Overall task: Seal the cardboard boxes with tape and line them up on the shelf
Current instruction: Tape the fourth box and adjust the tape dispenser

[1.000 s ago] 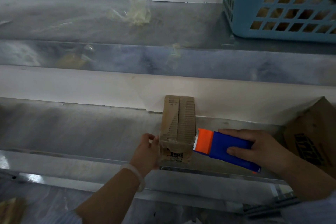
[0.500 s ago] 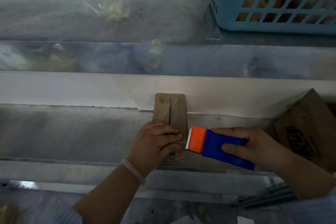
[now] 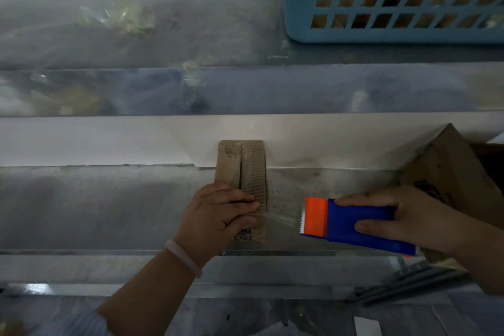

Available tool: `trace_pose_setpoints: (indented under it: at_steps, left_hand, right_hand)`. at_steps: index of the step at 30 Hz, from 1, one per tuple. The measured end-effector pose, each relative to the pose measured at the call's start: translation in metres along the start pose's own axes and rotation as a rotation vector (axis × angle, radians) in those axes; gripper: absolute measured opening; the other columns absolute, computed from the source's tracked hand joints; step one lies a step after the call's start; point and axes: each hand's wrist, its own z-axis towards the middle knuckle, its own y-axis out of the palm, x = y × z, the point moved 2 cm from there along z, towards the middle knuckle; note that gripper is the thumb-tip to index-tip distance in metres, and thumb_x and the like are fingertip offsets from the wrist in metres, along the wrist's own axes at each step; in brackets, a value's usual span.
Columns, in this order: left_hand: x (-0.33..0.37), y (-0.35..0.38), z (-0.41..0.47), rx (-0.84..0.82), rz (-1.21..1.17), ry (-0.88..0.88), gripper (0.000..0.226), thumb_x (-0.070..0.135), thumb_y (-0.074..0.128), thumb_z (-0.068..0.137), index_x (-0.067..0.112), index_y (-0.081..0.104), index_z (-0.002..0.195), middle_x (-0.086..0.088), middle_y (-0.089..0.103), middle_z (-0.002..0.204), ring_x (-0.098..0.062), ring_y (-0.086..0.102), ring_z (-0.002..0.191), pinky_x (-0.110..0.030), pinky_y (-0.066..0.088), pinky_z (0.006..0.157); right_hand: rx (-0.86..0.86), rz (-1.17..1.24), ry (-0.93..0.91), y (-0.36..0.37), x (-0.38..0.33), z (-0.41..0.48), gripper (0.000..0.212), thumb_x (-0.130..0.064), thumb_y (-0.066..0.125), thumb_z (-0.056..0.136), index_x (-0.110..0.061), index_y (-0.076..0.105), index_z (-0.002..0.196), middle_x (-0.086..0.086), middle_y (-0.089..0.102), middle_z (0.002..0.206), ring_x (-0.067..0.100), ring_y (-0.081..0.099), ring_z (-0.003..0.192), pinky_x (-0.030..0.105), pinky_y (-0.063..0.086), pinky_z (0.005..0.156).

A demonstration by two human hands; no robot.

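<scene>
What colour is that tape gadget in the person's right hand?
The tape dispenser is blue with an orange toothed front end, clearest in the head view.

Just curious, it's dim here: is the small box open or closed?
Closed: the box has both top flaps lying flat, meeting at a narrow middle seam, under the left hand.

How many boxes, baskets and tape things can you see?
Cardboard boxes: 2 (small box, bigger box)
Baskets: 1 (blue basket)
Tape tools: 1 (tape dispenser)
Total: 4
</scene>
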Motion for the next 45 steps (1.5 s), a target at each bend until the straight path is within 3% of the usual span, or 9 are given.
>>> trace_pose_setpoints:
  at_steps: [4, 9, 20, 23, 27, 31, 35, 41, 45]
  left_hand:
    - [-0.001, -0.001, 0.001, 0.019, -0.024, 0.002, 0.025, 0.043, 0.066, 0.082, 0.024, 0.079, 0.090, 0.013, 0.072, 0.097, -0.003, 0.064, 0.091, -0.023, 0.044, 0.093]
    - [-0.002, 0.000, 0.000, 0.012, -0.010, 0.011, 0.024, 0.041, 0.067, 0.081, 0.023, 0.078, 0.092, 0.013, 0.072, 0.098, -0.005, 0.065, 0.090, -0.029, 0.048, 0.089]
    - [-0.003, 0.000, 0.000, 0.024, -0.040, -0.020, 0.022, 0.040, 0.069, 0.080, 0.024, 0.078, 0.091, 0.014, 0.072, 0.097, -0.003, 0.064, 0.092, -0.032, 0.049, 0.087]
    - [-0.002, -0.001, 0.000, 0.033, -0.055, -0.021, 0.021, 0.039, 0.071, 0.079, 0.023, 0.078, 0.092, 0.013, 0.072, 0.098, -0.004, 0.064, 0.092, -0.033, 0.050, 0.087]
    - [-0.002, -0.001, -0.002, 0.019, -0.024, -0.034, 0.023, 0.041, 0.068, 0.081, 0.025, 0.078, 0.094, 0.014, 0.071, 0.100, -0.002, 0.063, 0.095, -0.033, 0.049, 0.090]
    - [-0.004, -0.001, -0.003, 0.009, -0.039, -0.052, 0.025, 0.045, 0.066, 0.083, 0.027, 0.077, 0.095, 0.016, 0.070, 0.102, -0.003, 0.062, 0.098, -0.034, 0.048, 0.091]
    - [-0.007, -0.001, -0.003, -0.015, -0.066, -0.046, 0.023, 0.044, 0.068, 0.082, 0.029, 0.077, 0.098, 0.017, 0.069, 0.104, -0.004, 0.062, 0.098, -0.035, 0.048, 0.089]
    - [-0.013, -0.002, -0.004, -0.044, -0.069, -0.031, 0.025, 0.046, 0.069, 0.081, 0.032, 0.075, 0.102, 0.020, 0.068, 0.107, -0.004, 0.062, 0.100, -0.037, 0.047, 0.089]
    - [-0.014, 0.000, -0.004, -0.042, -0.044, -0.034, 0.029, 0.050, 0.065, 0.081, 0.032, 0.074, 0.101, 0.019, 0.069, 0.105, -0.004, 0.062, 0.099, -0.036, 0.048, 0.090]
  right_hand:
    - [0.072, -0.403, 0.005, 0.023, -0.013, 0.016, 0.043, -0.063, 0.062, 0.077, -0.081, 0.039, 0.108, -0.045, 0.053, 0.117, -0.018, 0.054, 0.104, 0.007, 0.042, 0.091]
    - [0.192, -0.969, -0.123, 0.066, -0.011, 0.039, 0.053, -0.063, 0.039, 0.087, -0.064, 0.022, 0.136, -0.009, 0.067, 0.106, 0.014, 0.063, 0.090, 0.025, 0.038, 0.063]
    - [0.481, -0.873, 0.078, 0.030, 0.029, 0.047, 0.059, -0.046, 0.042, 0.090, -0.049, 0.024, 0.145, -0.003, 0.063, 0.098, 0.016, 0.055, 0.069, 0.026, 0.034, 0.053]
    - [0.405, -0.937, 0.057, 0.035, 0.047, 0.057, 0.069, -0.038, 0.052, 0.084, -0.038, 0.027, 0.148, 0.003, 0.062, 0.118, 0.024, 0.061, 0.094, 0.033, 0.049, 0.074]
    - [0.525, -1.044, -0.069, 0.065, 0.073, 0.058, 0.072, -0.010, 0.076, 0.065, -0.018, 0.056, 0.133, 0.015, 0.066, 0.099, 0.038, 0.065, 0.090, 0.046, 0.052, 0.082]
    - [0.644, -1.113, -0.138, 0.100, 0.083, 0.047, 0.057, -0.015, 0.043, 0.074, -0.016, 0.063, 0.127, 0.020, 0.061, 0.110, 0.042, 0.055, 0.105, 0.050, 0.039, 0.091]
    - [0.541, -1.192, 0.013, 0.142, 0.071, 0.039, 0.060, -0.019, 0.046, 0.074, -0.010, 0.057, 0.133, 0.025, 0.059, 0.114, 0.042, 0.056, 0.095, 0.049, 0.038, 0.087]
    - [0.511, -1.079, 0.167, 0.159, 0.038, 0.038, 0.057, -0.024, 0.055, 0.065, -0.010, 0.068, 0.118, 0.023, 0.066, 0.110, 0.043, 0.065, 0.092, 0.049, 0.051, 0.084]
    - [0.860, -0.124, 0.102, 0.161, 0.010, 0.034, 0.041, -0.008, 0.046, 0.087, -0.039, 0.060, 0.110, -0.019, 0.065, 0.106, 0.008, 0.060, 0.094, 0.017, 0.047, 0.081]
